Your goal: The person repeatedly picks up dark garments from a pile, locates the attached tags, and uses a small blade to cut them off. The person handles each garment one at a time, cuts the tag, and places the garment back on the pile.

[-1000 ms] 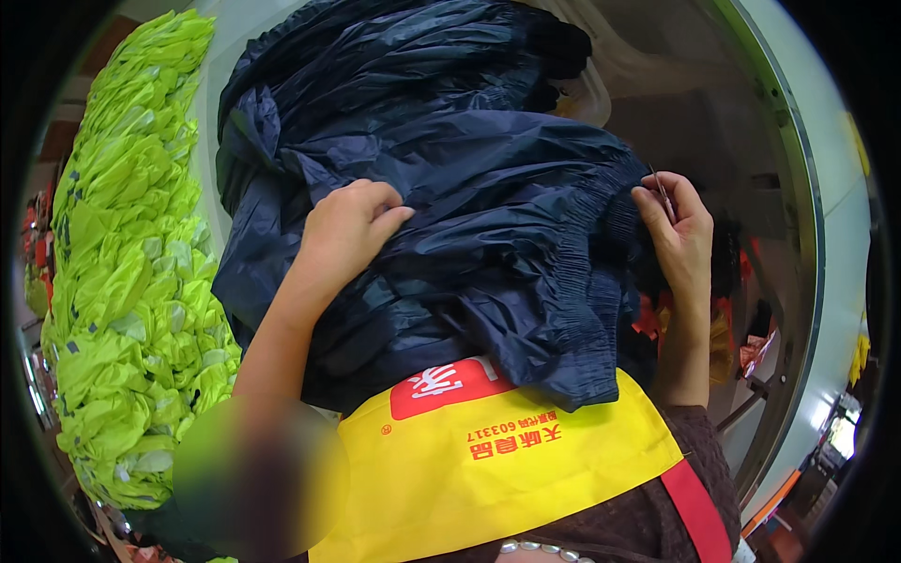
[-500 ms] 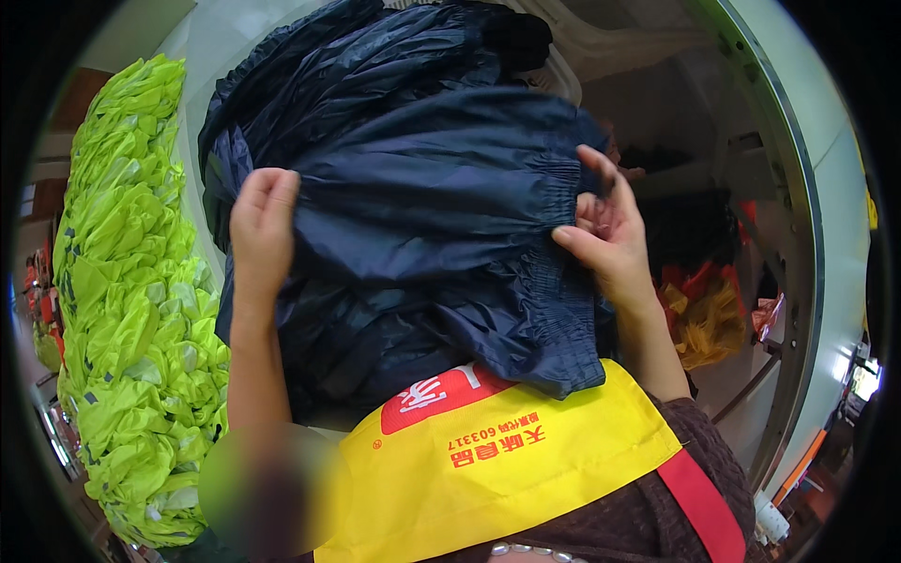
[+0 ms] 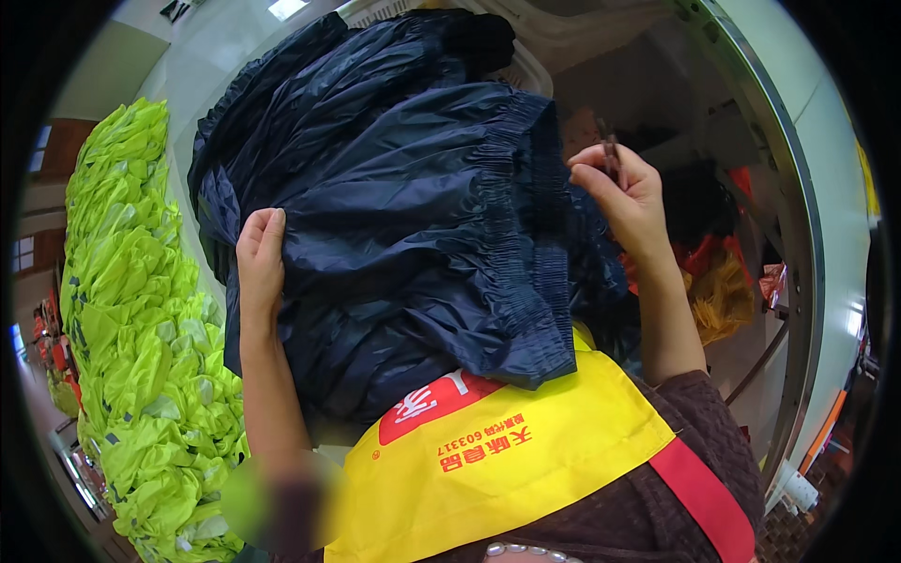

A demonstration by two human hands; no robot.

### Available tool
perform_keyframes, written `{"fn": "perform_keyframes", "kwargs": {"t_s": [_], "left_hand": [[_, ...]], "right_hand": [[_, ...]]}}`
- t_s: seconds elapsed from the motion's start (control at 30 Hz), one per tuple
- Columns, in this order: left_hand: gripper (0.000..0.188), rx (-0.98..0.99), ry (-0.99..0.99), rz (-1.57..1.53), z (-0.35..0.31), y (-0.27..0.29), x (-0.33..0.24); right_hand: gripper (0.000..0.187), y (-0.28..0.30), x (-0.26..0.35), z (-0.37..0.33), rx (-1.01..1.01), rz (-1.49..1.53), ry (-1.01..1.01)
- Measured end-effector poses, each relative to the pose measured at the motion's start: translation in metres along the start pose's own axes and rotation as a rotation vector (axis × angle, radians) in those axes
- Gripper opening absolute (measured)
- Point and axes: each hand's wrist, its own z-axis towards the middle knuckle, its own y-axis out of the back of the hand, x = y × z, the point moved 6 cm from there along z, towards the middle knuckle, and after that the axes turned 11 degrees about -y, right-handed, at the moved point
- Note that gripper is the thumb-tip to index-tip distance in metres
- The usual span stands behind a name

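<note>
Spread in front of me lies a dark navy garment [image 3: 404, 206] of thin shiny fabric, its gathered elastic waistband [image 3: 516, 225] towards the right. My left hand [image 3: 261, 258] pinches the cloth at the left side, thumb and fingers closed on it. To the right of the waistband, apart from the fabric, my right hand [image 3: 631, 192] is raised and closed. Slim dark prongs of what look like thread snips [image 3: 614, 159] stick up from it; the rest is hidden by the fingers.
A tall heap of bright lime-yellow garments [image 3: 141, 357] fills the left side. More dark garments [image 3: 357, 75] lie behind, by a pale plastic basket [image 3: 535, 73]. At right stands a metal frame edge [image 3: 788, 178], with orange-brown material [image 3: 721, 305] below.
My right hand has left the waistband and moved up and right, with the slim dark tool now showing. My left hand sits slightly lower, still pinching the garment.
</note>
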Motion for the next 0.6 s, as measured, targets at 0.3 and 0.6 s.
{"fn": "perform_keyframes", "kwargs": {"t_s": [0.3, 0.6], "left_hand": [[0.018, 0.054, -0.018, 0.124, 0.002, -0.009, 0.01], [0.02, 0.071, -0.058, 0.283, -0.002, -0.017, 0.012]], "right_hand": [[0.022, -0.053, -0.002, 0.008, 0.099, -0.508, 0.029], [0.009, 0.036, 0.01, 0.03, 0.039, -0.467, 0.443]]}}
